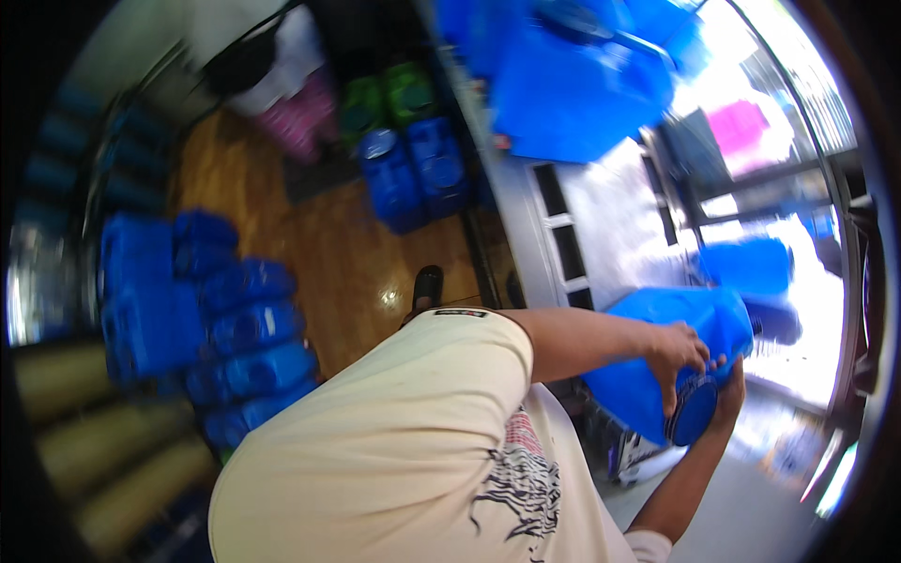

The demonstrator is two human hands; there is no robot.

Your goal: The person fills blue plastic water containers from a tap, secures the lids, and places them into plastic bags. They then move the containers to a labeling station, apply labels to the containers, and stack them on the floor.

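A blue plastic water container (626, 394) lies tilted before me, its large round blue screw cap (693, 412) facing my body. My left hand (679, 359) grips the cap's upper edge, thumb on the near side and fingers over the top. From the far side my right hand (728, 401) curls round the same cap, its fingertips close to those of my left hand; its palm is partly hidden. The container is beside a metal counter (531, 211) with dark rectangular slots along it.
Large blue containers (577, 91) stand at the counter's upper end. Many blue jugs (260, 324) are stacked on the wooden floor (352, 260) at left. Blue jugs (415, 176) and green jugs (387, 98) stand beneath the counter's side. Another blue container (750, 267) lies beyond, at right.
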